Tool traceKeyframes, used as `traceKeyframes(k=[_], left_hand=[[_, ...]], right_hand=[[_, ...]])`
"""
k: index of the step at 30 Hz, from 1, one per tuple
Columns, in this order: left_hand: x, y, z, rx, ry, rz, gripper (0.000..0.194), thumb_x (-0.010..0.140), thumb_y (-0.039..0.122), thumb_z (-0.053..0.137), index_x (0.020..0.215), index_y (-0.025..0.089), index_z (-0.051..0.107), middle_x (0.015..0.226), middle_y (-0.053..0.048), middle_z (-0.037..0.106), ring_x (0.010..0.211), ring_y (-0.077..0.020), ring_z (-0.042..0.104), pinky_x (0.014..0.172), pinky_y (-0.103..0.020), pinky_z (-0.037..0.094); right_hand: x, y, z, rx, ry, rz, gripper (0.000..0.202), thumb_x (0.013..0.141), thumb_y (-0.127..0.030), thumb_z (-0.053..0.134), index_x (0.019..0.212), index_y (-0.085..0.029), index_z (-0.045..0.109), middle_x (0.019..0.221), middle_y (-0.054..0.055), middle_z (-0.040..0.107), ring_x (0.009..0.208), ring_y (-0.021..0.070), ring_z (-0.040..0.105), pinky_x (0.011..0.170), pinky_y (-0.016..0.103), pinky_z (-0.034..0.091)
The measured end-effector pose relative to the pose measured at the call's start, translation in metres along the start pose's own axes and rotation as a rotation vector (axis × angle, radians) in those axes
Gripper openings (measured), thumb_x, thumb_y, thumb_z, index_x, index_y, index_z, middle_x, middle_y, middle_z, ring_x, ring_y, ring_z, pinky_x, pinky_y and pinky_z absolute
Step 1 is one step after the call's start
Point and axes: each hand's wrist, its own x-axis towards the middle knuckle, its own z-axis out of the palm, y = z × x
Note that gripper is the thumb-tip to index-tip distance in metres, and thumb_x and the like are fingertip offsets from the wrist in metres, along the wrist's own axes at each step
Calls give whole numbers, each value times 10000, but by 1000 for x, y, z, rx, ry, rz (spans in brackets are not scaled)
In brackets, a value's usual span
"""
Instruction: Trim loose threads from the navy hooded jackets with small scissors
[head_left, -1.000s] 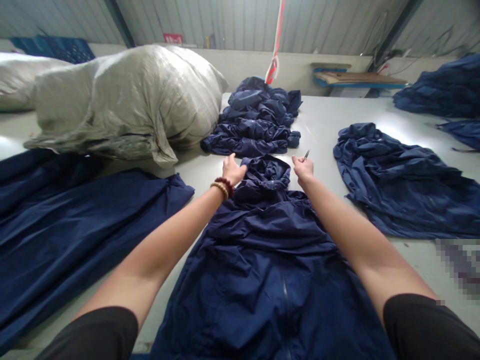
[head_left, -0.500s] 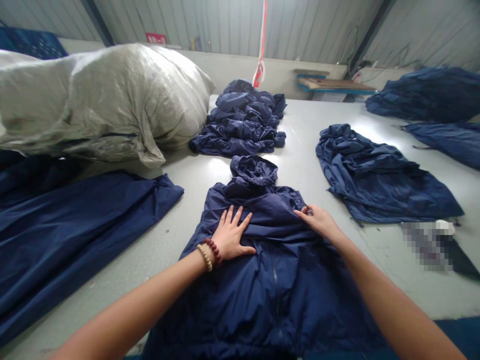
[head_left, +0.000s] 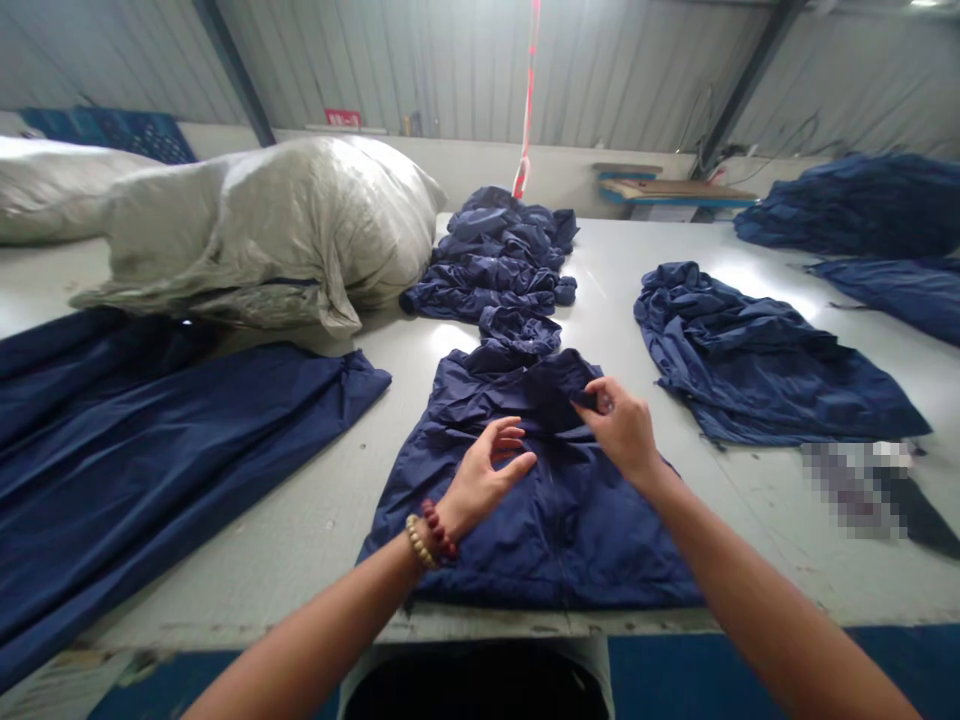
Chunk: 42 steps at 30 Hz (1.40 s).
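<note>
A navy hooded jacket with a front zip lies on the table before me, its hood pointing away and its hem along the near edge. My right hand pinches a fold of the jacket's fabric near its right shoulder, lifting it slightly. Over the jacket's middle is my left hand, fingers curved and apart from the thumb, with nothing in it. Two beaded bracelets circle the left wrist.
A pile of navy jackets lies beyond the hood. Left of it sits a large pale sack, with navy fabric in front. Another navy garment lies to the right. A bigger navy heap stands farther back. A red-and-white cord hangs above.
My left hand has lifted off the jacket, where it lay flat, and its fingers have curled. The right hand has drawn the pinched fabric inward and up. The view has shifted, showing the table's near edge.
</note>
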Motion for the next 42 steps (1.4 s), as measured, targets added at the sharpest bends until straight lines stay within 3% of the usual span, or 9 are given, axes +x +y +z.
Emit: traceKeyframes(k=[4,8,13,20,25,30,33,38,42], left_hand=[[-54,12,6,-541,73,-210,623,916,470,790,1437,207,574,1380,-150,697,1244,-311,697,1069,-458,566],[-88,7,5,-641,178,-299,513,920,432,789,1355,191,664,1380,-126,712,1260,-297,685,1082,-411,552],[-101,2,1,-637,183,-357,462,906,384,762,1320,191,693,1363,-121,724,1246,-302,683,1047,-417,563],[-93,13,0,-700,46,-310,439,908,395,676,1278,165,727,1333,-133,734,1253,-321,666,1136,-474,496],[-90,23,-16,-157,73,-237,377,923,396,641,1228,197,736,1256,-126,738,1134,-305,677,1036,-440,523],[-94,14,-32,446,167,-252,170,832,385,772,851,230,705,777,-44,685,748,-236,654,801,-368,520],[-91,5,-32,95,-6,-420,259,899,401,711,727,211,669,719,-49,697,624,-198,653,634,-310,509],[-86,0,-25,-757,166,-626,184,889,319,777,1026,205,729,1048,-72,791,892,-206,762,770,-312,601],[-88,5,-20,-1031,107,-637,165,906,284,727,1043,196,754,1062,-73,795,880,-187,738,763,-294,589]], right_hand=[[-93,-62,2,189,-200,-397,187,921,-174,627,1075,-224,720,861,39,750,726,190,688,716,287,480],[-147,-88,11,413,-379,-339,219,937,-320,749,1150,-272,727,775,5,705,624,174,628,633,287,476],[-151,-97,10,536,-208,20,425,895,-465,826,1246,-299,652,621,-92,443,522,143,441,570,279,411],[-141,-108,9,348,-186,-57,318,908,-515,791,1076,-271,677,793,4,635,662,187,608,687,313,501],[-130,-105,6,440,-215,55,203,1024,-433,631,1008,-244,703,869,42,706,745,202,640,729,321,499],[-119,-93,6,681,-408,222,289,962,-503,709,904,-222,683,769,4,623,664,160,551,614,276,445],[-122,-88,10,904,-583,403,381,909,-593,755,920,-234,626,629,-64,465,491,105,364,458,241,304],[-130,-93,14,1286,-707,749,498,786,-577,877,965,-256,542,587,-113,361,461,77,241,417,203,170],[-131,-104,18,1445,-663,866,511,761,-583,865,868,-244,498,663,-82,416,490,67,245,428,206,171]])
